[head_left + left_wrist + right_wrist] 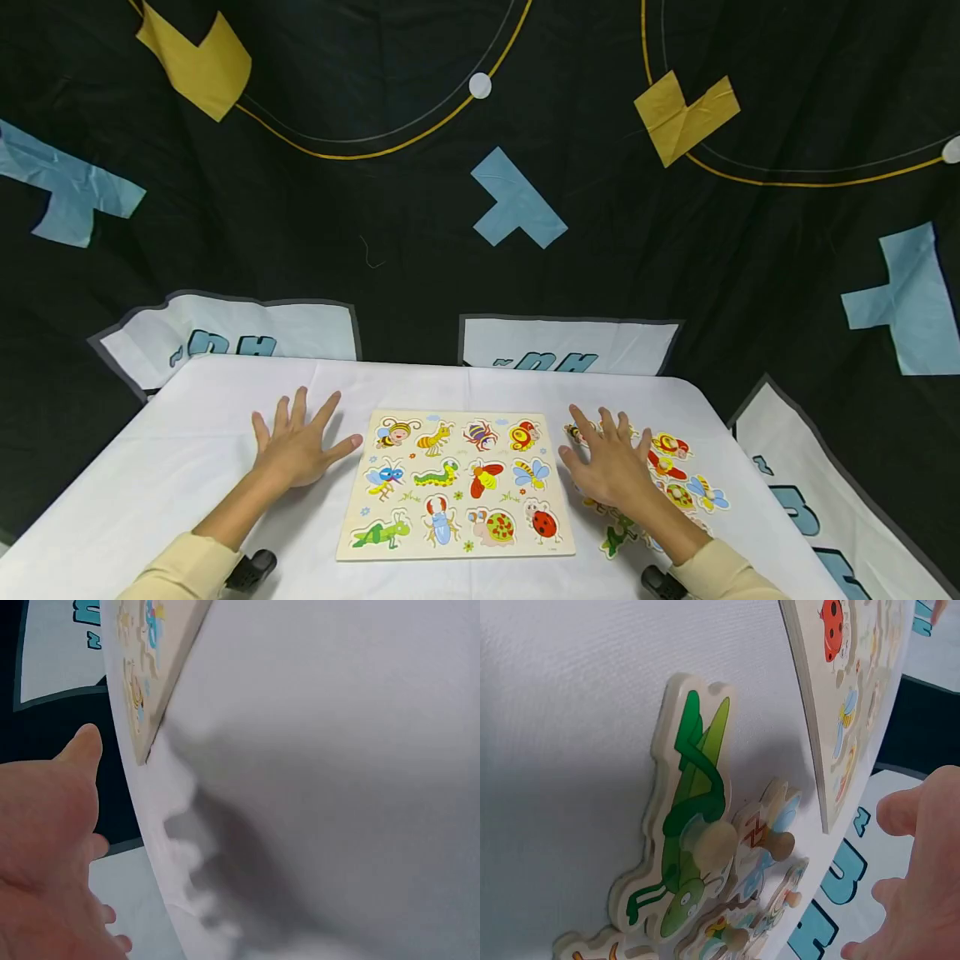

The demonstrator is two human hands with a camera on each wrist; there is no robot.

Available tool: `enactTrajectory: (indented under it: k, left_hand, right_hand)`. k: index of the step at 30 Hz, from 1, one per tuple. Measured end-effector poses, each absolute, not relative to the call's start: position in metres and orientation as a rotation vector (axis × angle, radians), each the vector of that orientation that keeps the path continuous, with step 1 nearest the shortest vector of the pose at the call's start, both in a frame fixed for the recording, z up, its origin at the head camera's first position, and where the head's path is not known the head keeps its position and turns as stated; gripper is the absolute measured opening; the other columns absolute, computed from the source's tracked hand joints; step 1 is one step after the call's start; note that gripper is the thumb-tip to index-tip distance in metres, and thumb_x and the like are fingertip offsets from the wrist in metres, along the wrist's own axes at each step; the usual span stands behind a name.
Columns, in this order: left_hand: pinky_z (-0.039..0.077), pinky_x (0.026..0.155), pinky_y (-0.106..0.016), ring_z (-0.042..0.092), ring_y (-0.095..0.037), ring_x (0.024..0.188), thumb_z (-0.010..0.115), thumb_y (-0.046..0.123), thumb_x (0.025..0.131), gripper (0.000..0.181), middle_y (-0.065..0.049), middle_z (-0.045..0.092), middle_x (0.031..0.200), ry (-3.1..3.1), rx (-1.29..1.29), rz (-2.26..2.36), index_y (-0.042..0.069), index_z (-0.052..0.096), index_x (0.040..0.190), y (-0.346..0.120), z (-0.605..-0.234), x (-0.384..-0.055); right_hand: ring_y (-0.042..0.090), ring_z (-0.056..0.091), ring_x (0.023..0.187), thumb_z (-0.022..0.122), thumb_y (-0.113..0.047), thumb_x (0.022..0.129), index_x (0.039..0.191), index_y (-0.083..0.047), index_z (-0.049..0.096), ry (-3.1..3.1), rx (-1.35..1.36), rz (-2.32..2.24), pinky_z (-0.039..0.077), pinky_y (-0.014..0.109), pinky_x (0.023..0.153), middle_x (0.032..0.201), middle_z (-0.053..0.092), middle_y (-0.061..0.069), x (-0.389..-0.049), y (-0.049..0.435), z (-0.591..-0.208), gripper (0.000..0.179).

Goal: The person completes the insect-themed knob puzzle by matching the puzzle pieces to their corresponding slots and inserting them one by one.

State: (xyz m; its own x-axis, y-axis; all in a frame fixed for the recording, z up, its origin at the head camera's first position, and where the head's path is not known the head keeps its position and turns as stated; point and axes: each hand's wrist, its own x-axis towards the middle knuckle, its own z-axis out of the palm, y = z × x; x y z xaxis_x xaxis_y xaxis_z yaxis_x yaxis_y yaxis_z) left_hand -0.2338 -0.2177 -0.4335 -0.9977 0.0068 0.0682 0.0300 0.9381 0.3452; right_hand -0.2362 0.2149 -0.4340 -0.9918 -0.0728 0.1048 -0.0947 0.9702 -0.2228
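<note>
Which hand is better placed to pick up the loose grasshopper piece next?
Probably the right hand: it hovers over the loose pieces, near the grasshopper piece, holding nothing. The left hand, also empty, is across the puzzle board.

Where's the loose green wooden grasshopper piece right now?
In the head view, the green wooden grasshopper piece lies right of the beige rectangular puzzle board, near its lower-right corner, and below the person's right hand in the image.

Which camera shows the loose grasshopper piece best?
The right wrist view: the grasshopper piece is large and close, wooden knob included. The head view shows it small, beside the right forearm; the left wrist view misses it.
</note>
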Motion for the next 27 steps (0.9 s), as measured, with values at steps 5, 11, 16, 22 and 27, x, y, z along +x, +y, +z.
enactTrajectory:
  k: [5,11,16,22,27]
  left_hand:
    - [0.000,0.108,-0.081,0.008,-0.064,0.145,0.057,0.063,0.094,0.090,-0.043,0.007,0.159,-3.091,-0.067,-0.597,0.006,0.029,0.158,-0.213,-0.430,-0.235]
    - [0.020,0.106,-0.080,0.021,-0.067,0.141,0.051,0.062,0.097,0.089,-0.047,0.014,0.155,-3.121,-0.176,-0.724,0.005,0.023,0.160,-0.207,-0.419,-0.236]
    - [0.032,0.104,-0.076,0.027,-0.064,0.140,0.055,0.060,0.096,0.094,-0.043,0.018,0.157,-3.129,-0.204,-0.972,0.006,0.015,0.162,-0.204,-0.410,-0.237]
    - [0.038,0.105,-0.068,0.043,-0.054,0.137,0.067,0.053,0.092,0.096,-0.035,0.039,0.152,-3.076,-0.097,-1.186,0.008,0.019,0.161,-0.201,-0.410,-0.239]
    - [0.054,0.085,-0.048,0.072,-0.034,0.095,0.074,0.034,0.091,0.082,-0.034,0.058,0.135,-3.000,0.000,-1.290,0.004,0.034,0.156,-0.201,-0.416,-0.242]
  right_hand:
    - [0.058,0.018,0.148,0.055,-0.045,0.098,0.160,-0.020,0.031,-3.023,0.167,0.465,0.007,0.078,0.112,0.160,0.028,0.032,-0.239,0.212,-0.436,0.072]
    - [0.056,0.025,0.147,0.058,-0.042,0.098,0.161,-0.018,0.028,-3.010,0.212,0.628,0.021,0.072,0.114,0.159,0.030,0.033,-0.240,0.210,-0.436,0.074]
    - [0.049,0.036,0.145,0.064,-0.037,0.096,0.160,-0.016,0.031,-2.969,0.232,0.787,0.033,0.066,0.111,0.158,0.037,0.026,-0.241,0.207,-0.435,0.075]
    - [0.044,0.050,0.136,0.069,-0.028,0.094,0.156,-0.017,0.039,-2.908,0.224,0.898,0.043,0.060,0.106,0.151,0.050,0.022,-0.241,0.204,-0.434,0.070]
    - [0.043,0.061,0.122,0.071,-0.019,0.092,0.148,-0.013,0.050,-2.876,0.225,0.965,0.051,0.057,0.094,0.135,0.063,0.024,-0.240,0.203,-0.435,0.060]
